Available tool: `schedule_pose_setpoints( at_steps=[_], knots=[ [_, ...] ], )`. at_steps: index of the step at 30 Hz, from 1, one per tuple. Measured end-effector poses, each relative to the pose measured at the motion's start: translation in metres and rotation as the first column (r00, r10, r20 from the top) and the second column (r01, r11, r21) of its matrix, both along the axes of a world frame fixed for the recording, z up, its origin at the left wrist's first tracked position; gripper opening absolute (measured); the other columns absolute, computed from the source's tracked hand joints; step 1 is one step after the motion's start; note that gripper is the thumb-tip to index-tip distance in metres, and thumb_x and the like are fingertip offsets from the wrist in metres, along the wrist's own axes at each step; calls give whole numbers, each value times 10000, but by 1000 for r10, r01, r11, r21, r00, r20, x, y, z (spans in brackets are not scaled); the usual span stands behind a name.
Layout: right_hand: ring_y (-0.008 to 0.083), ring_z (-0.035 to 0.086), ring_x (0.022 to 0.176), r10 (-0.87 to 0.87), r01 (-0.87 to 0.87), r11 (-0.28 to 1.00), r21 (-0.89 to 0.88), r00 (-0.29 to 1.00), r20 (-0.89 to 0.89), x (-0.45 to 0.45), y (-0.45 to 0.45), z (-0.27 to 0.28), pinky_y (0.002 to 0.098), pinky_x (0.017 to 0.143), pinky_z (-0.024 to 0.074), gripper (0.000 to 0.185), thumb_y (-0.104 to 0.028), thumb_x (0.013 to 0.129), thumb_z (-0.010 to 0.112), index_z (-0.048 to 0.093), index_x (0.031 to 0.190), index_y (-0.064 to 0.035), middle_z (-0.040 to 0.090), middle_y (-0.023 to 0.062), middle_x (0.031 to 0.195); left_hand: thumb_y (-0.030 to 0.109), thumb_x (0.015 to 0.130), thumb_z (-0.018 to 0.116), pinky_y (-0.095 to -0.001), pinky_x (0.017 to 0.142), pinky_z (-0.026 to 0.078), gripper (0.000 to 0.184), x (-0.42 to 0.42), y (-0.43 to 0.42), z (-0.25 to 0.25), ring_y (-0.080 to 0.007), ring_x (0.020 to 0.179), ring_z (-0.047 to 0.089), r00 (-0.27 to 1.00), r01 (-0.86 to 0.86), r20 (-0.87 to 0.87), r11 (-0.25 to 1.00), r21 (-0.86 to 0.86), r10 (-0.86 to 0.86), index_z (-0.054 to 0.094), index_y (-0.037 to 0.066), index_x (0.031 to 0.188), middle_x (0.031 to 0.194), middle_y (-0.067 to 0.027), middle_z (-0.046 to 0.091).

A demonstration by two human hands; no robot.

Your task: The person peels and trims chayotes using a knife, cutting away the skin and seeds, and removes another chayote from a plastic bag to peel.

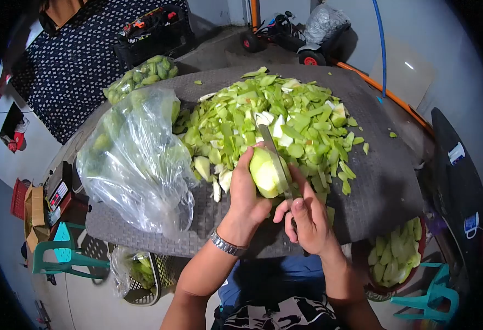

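Left hand (245, 193): grip closed round pale-green vegetable (264, 175), above near edge of desk (387, 190) | right hand (312, 221): grip clenched on knife (278, 163), tip toward 11 o'clock | peelings (304, 124) at 1, clear bag (137, 165) at 9 | step: apparently paring; next stroke calls for shallow blade angle, left fingers clear

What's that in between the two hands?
A pale green fruit, held by the left hand, with the knife in the right hand crossing over it, the head view shows.
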State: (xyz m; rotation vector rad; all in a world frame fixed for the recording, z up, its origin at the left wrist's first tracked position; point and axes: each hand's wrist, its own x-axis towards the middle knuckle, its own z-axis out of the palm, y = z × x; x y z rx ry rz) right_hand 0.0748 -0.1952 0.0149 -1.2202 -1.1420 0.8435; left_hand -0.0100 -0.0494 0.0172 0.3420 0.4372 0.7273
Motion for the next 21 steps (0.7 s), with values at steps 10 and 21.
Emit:
schedule_pose_setpoints(
  at_steps=[10, 21],
  knots=[
    [154, 606, 630, -78, 77, 997, 16, 984, 162, -27, -35, -1, 313, 615, 502, 750, -375, 1125, 500, 157, 1657, 27, 660, 90, 801, 368, 1103, 489, -420, 782, 597, 298, -23, -38, -6, -233, 883, 696, 997, -66, 26, 998, -18, 66, 614, 122, 1215, 996, -70, 700],
    [306, 706, 999, -33, 35, 999, -5, 976, 215, -31, -49, 5, 382, 854, 536, 799, -453, 1109, 509, 144, 1671, -19, 648, 282, 1280, 388, 1098, 522, -443, 832, 606, 350, -33, -70, 8, -275, 929, 694, 981, -194, 31, 966, 169, 191, 578, 121, 1318, 1053, -132, 688]
  ],
)
